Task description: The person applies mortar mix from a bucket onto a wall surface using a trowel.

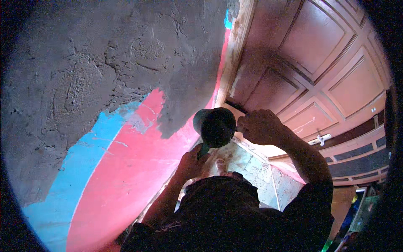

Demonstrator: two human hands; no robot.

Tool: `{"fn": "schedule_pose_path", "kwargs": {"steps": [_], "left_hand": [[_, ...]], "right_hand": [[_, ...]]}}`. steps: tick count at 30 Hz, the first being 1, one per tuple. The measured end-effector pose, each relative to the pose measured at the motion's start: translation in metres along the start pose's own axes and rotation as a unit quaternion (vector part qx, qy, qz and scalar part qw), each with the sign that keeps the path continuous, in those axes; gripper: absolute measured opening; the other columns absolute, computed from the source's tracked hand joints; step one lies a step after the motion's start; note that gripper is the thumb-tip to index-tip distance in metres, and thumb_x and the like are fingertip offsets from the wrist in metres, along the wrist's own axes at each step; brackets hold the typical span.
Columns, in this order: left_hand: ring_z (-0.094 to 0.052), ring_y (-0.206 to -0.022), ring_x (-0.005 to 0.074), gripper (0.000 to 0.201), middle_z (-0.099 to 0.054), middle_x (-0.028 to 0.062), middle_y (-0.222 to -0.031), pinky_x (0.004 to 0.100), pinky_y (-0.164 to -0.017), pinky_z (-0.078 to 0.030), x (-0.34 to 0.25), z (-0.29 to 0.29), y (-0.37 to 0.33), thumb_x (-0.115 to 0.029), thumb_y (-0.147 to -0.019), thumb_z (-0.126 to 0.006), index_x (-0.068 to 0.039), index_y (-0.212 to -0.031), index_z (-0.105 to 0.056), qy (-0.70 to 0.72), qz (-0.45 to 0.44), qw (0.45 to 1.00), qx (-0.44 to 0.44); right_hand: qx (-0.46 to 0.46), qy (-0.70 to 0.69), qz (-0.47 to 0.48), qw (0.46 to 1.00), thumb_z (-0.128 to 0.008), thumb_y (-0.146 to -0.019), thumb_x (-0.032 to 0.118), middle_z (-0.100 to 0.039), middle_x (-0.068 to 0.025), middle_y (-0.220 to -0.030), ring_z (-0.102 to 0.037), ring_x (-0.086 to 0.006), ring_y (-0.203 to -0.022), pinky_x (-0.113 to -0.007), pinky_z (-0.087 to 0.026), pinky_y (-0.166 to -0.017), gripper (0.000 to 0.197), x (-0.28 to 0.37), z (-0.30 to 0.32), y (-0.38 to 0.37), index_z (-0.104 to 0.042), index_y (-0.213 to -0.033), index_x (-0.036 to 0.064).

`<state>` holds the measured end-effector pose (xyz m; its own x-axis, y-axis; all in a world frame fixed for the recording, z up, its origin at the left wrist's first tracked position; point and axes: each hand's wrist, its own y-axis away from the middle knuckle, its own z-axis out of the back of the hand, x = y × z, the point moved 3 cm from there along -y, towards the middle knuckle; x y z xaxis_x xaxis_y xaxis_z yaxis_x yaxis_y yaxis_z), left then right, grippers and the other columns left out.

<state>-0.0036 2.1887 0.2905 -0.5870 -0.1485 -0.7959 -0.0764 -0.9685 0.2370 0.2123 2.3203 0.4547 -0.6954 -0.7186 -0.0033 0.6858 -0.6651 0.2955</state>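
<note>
A dark rounded object (216,127) is held up in front of me, close to the wall. It is too dark to tell its kind. My left hand (191,165) is closed at its lower left, round a dark greenish piece (203,150) just under it. At the object's right edge is my right hand (261,127), its fingers bent into a fist. Whatever lies inside that fist is hidden in shadow. Rough grey plaster (126,59) covers the upper part of the wall, ending in a ragged edge over blue paint (90,153) and pink paint (134,176).
A wooden frame (241,42) borders the wall on the right. Beside it stands a panelled brown door (312,40) with a metal handle (320,139). Stained floor tiles (264,182) lie below my hands. Assorted items (357,210) crowd the lower right.
</note>
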Motion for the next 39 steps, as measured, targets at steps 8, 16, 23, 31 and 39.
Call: {"fn": "schedule_pose_path", "kwargs": {"steps": [8,16,23,31,39], "left_hand": [[-0.069,-0.107,0.0348,0.037,-0.07,0.0191,-0.119,0.0421,-0.092,-0.055,-0.006,0.003,0.009,-0.023,-0.098,-0.066,-0.005,-0.13,-0.059,0.028,-0.009,0.998,-0.063],[-0.058,-0.059,0.012,0.037,-0.064,0.0031,-0.076,0.0304,-0.053,-0.051,-0.023,0.027,0.004,-0.018,-0.098,-0.07,-0.002,-0.129,-0.058,0.173,0.028,0.98,-0.091],[-0.05,-0.053,0.0094,0.035,-0.055,-0.0007,-0.068,0.0291,-0.047,-0.04,-0.034,0.022,-0.01,-0.025,-0.102,-0.063,-0.004,-0.129,-0.057,0.344,0.111,0.932,-0.025],[-0.05,-0.05,0.0105,0.026,-0.056,0.0006,-0.068,0.0289,-0.043,-0.042,-0.063,0.024,-0.038,-0.027,-0.104,-0.06,-0.009,-0.122,-0.059,0.328,0.078,0.941,-0.015],[-0.05,-0.049,0.0114,0.033,-0.055,0.0005,-0.066,0.0303,-0.044,-0.042,-0.056,0.021,-0.057,-0.026,-0.102,-0.063,-0.006,-0.127,-0.057,0.308,0.08,0.948,-0.031]], "right_hand": [[-0.085,-0.241,0.088,0.963,-0.067,-0.095,0.04,-0.073,-0.0175,-0.089,-0.072,-0.0352,-0.082,-0.045,-0.055,-0.074,0.034,-0.022,-0.035,-0.003,-0.071,-0.093,0.0065],[-0.111,-0.37,0.031,0.922,-0.059,-0.097,0.023,-0.071,-0.0119,-0.108,-0.066,-0.0326,-0.102,-0.048,-0.052,-0.085,0.023,-0.043,-0.116,0.024,-0.072,-0.112,0.0113],[-0.193,-0.513,-0.064,0.834,-0.062,-0.101,0.036,-0.07,-0.0068,-0.08,-0.064,-0.0188,-0.068,-0.036,-0.052,-0.066,0.034,-0.043,-0.116,0.047,-0.072,-0.104,0.0043],[-0.228,-0.554,-0.129,0.79,-0.076,-0.091,0.027,-0.072,-0.0092,-0.086,-0.067,-0.0193,-0.075,-0.035,-0.053,-0.07,0.024,-0.056,-0.095,0.041,-0.074,-0.097,0.0031],[-0.226,-0.454,-0.11,0.855,-0.074,-0.09,0.015,-0.073,-0.0117,-0.095,-0.07,-0.0266,-0.089,-0.037,-0.055,-0.079,0.013,-0.066,-0.087,0.04,-0.075,-0.101,0.0077]]}}
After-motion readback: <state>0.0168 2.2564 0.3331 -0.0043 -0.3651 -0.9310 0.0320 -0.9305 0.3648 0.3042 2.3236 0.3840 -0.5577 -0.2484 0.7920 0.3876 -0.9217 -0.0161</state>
